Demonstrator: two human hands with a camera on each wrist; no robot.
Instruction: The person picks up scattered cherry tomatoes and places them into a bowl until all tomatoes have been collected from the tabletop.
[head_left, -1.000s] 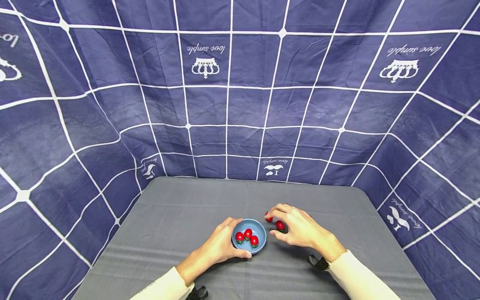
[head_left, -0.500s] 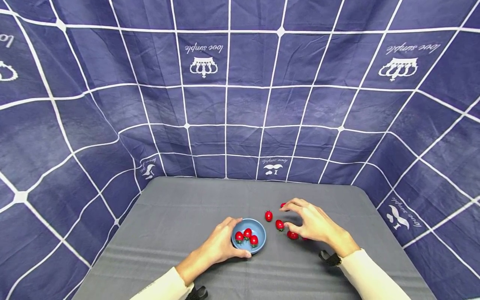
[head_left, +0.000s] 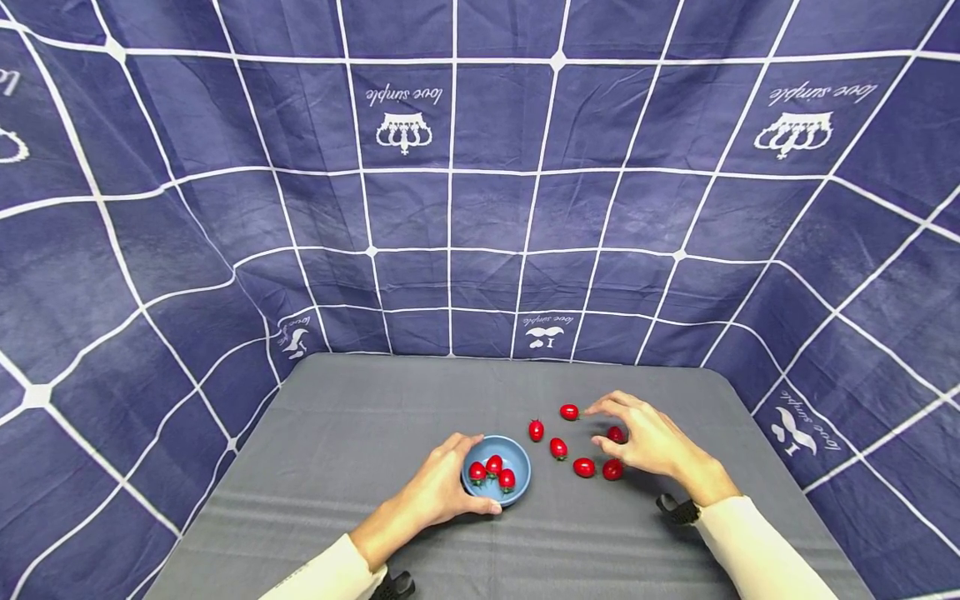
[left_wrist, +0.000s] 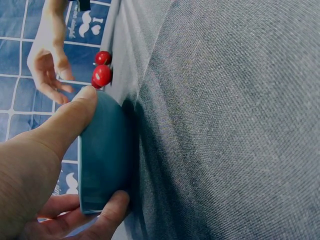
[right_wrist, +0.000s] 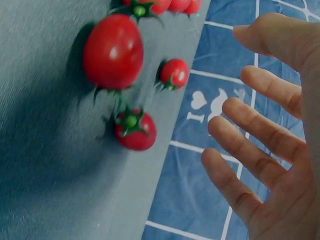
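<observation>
A blue curtain [head_left: 487, 208] with a white grid and printed motifs encloses the work area at the back and sides. In front of it is a table [head_left: 390, 400] with a gray cloth surface. Two cream sleeves [head_left: 757, 546] enter from the near edge. The left hand [head_left: 444, 487] grips the bowl at its left side, thumb on the near rim, fingers around the far wall. The right hand [head_left: 648, 435] is spread, thumb apart from the curved fingers, gripping nothing. The blue bowl [head_left: 517, 457] stands upright on the table, left of the loose tomatoes. A black strap [head_left: 678, 510] is fitted at the right wrist. Three red tomatoes [head_left: 493, 465] lie in the bowl. Six further tomatoes [head_left: 584, 467] lie on the table, nearest the right hand.
</observation>
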